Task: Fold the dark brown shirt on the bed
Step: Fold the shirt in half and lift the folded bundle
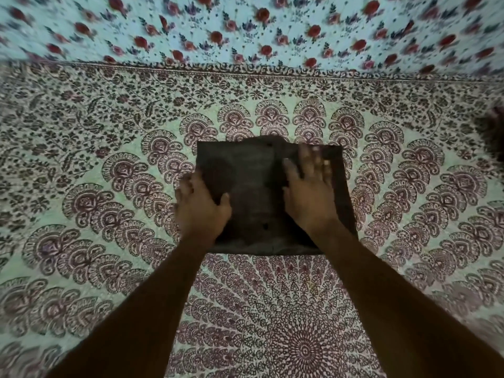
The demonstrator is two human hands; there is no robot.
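The dark brown shirt (253, 184) lies folded into a compact rectangle in the middle of the bed, with buttons showing along its centre. My left hand (200, 207) rests on the shirt's left edge, its thumb on top of the cloth and its fingers curled around the side. My right hand (309, 186) lies flat on the right half of the shirt, fingers spread and pointing away from me; it looks slightly blurred.
The bed is covered by a pale green spread (109, 186) printed with maroon mandala and paisley shapes. Behind it hangs a light blue cloth (245, 28) with red roses. Something dark (493, 132) shows at the right edge.
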